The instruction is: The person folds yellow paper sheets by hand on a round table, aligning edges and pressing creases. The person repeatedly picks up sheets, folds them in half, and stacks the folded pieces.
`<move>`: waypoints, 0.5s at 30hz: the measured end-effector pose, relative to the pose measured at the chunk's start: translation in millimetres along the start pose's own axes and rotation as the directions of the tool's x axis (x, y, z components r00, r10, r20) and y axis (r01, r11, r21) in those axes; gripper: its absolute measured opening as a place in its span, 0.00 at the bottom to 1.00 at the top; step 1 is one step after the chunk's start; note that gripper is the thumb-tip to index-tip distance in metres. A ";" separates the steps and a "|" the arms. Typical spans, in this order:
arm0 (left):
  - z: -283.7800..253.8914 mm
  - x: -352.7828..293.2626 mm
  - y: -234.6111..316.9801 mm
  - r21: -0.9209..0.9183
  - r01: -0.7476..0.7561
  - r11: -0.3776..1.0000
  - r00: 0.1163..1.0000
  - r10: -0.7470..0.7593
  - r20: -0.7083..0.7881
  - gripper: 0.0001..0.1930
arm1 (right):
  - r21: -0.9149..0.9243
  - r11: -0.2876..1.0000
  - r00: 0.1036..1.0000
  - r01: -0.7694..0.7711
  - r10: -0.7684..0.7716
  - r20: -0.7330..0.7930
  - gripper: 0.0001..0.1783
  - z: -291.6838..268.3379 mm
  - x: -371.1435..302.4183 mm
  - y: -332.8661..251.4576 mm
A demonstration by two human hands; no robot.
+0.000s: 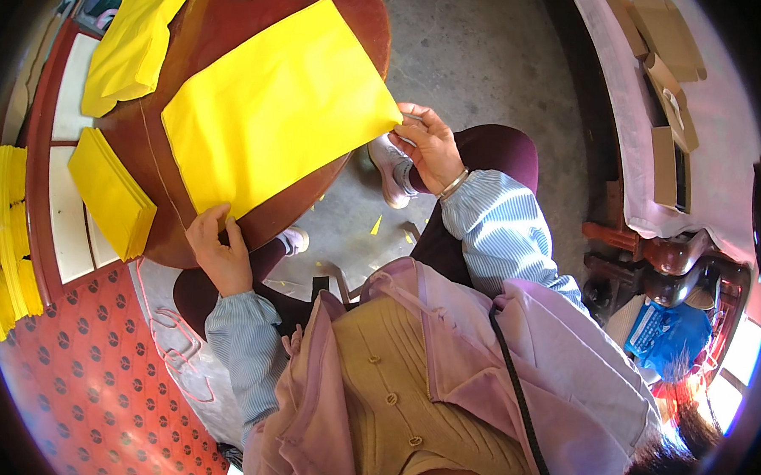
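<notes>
A large yellow sheet [277, 106], paper or thin cloth, lies tilted over the round red-brown table [206, 33]. At its right corner, my right hand [432, 150] is closed, pinching the edge between thumb and fingers. My left hand [218, 251] is at the near left corner, its curled fingers and thumb closed at the edge of the same sheet. Left of the sheet sits a folded yellow stack [114, 194] with its layered edges showing. Beyond that stack is a looser yellow pile [130, 53], slightly rumpled.
Bundled yellow stacks [7, 241] stand at the far left, beside a white-panelled red cabinet [72, 204]. Open cardboard boxes [667, 98] rest on a pink-covered surface [641, 175] at right. Yellow scraps [376, 226] dot the concrete floor [491, 54]. Pink cord [177, 352] lies at left.
</notes>
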State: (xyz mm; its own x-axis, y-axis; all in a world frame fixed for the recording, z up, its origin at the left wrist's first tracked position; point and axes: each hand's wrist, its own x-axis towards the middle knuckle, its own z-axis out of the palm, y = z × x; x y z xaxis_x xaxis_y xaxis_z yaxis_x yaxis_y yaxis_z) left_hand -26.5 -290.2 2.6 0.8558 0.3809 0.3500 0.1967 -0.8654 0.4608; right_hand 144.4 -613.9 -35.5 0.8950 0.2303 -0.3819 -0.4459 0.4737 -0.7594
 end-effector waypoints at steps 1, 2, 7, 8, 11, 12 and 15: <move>1.0 -0.7 0.6 0.005 0.006 1.000 1.000 -0.006 0.000 0.12 | -0.008 1.000 1.000 0.004 -0.004 -0.007 0.17 0.7 0.3 0.2; 2.2 -0.9 0.8 -0.001 -0.001 1.000 1.000 0.001 -0.012 0.11 | -0.010 1.000 1.000 0.009 -0.009 -0.011 0.17 1.6 0.5 0.5; 9.0 -1.1 -1.4 -0.029 -0.004 1.000 0.998 0.002 -0.068 0.11 | -0.022 0.995 0.995 0.101 -0.101 -0.006 0.17 8.6 0.4 1.9; 9.8 -1.1 -1.9 -0.017 -0.004 1.000 0.997 0.002 -0.071 0.11 | -0.042 0.991 0.992 0.128 -0.128 -0.006 0.17 10.2 0.2 2.0; 10.4 -0.9 -1.9 -0.012 -0.006 1.000 0.997 0.006 -0.075 0.11 | -0.126 0.967 0.975 0.220 -0.220 0.013 0.16 15.2 2.4 2.0; 10.1 -1.0 -1.7 0.000 -0.011 1.000 0.997 0.011 -0.074 0.11 | -0.153 0.956 0.968 0.249 -0.249 0.021 0.16 16.5 3.2 2.2; 9.4 -1.1 -1.0 0.013 -0.027 1.000 0.997 0.028 -0.073 0.12 | -0.268 0.920 0.957 0.285 -0.288 0.029 0.17 18.2 4.7 4.1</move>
State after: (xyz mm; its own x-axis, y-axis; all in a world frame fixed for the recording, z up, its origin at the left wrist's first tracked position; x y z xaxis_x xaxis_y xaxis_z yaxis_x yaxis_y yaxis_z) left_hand -23.1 -292.8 -5.9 0.8236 0.3791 0.4219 0.1791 -0.8796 0.4408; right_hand 146.9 -595.4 -30.8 0.9854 0.1084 -0.1312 -0.1565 0.2735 -0.9491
